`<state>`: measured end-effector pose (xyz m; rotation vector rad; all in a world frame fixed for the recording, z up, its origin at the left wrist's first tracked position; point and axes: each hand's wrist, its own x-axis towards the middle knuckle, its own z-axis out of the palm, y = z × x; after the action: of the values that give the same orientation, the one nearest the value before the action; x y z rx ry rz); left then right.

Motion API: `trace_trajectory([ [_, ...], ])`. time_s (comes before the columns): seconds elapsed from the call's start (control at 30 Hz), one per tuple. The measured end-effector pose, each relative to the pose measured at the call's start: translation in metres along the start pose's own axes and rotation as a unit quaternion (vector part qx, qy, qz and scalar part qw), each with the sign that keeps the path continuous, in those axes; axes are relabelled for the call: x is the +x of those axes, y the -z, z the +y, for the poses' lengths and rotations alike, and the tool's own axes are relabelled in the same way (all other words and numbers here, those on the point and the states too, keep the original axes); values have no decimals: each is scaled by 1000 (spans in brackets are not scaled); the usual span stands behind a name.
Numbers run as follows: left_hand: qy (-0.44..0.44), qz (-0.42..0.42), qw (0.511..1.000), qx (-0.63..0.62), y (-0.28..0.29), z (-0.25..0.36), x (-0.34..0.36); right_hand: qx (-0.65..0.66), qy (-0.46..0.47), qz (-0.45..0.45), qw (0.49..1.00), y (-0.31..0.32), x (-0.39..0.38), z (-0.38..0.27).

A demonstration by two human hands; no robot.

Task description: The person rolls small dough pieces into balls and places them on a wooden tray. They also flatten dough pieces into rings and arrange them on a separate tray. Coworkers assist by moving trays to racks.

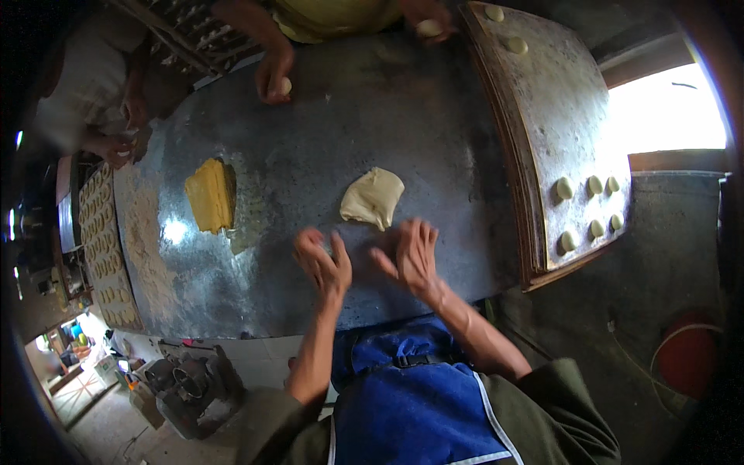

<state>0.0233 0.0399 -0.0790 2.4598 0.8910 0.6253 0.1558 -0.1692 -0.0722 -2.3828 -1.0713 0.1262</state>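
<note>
A pale, smooth lump of dough (pixel 373 198) lies on the dark worktable (pixel 302 155) just beyond my hands. My left hand (pixel 322 262) hovers near the dough's lower left side, its fingers loosely bent and the thumb held apart, with nothing visible in it. To the right, my right hand (pixel 412 257) has its fingers spread close to the dough's near tip and is slightly blurred. A gap shows between the dough and my left hand. Farther left on the table rests a folded yellow slab (pixel 210 196), perhaps dough or fat.
At right, stacked trays (pixel 542 132) carry several small dough rounds (pixel 566 187). Across the table, a co-worker's hands (pixel 275 76) hold dough pieces; another person's hands (pixel 112 146) are at far left. A filled tray (pixel 105 240) stands by the floury left end.
</note>
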Motion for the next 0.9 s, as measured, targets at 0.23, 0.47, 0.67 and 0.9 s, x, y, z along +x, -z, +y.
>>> trace_trajectory([
  [0.23, -42, 21, 998, -46, 30, -36, 11, -94, 85, -66, 990, 36, -3, 56],
  [0.47, -159, -51, 981, -95, 17, -15, -21, 149, 139, -98, 974, 14, -29, 38],
  [0.67, -8, -33, 997, -71, 10, -13, 9, -44, 60, -36, 997, 36, 19, 51],
  [0.9, -211, -105, 968, -87, 24, -1, -18, 95, 150, -100, 979, 23, -13, 62],
])
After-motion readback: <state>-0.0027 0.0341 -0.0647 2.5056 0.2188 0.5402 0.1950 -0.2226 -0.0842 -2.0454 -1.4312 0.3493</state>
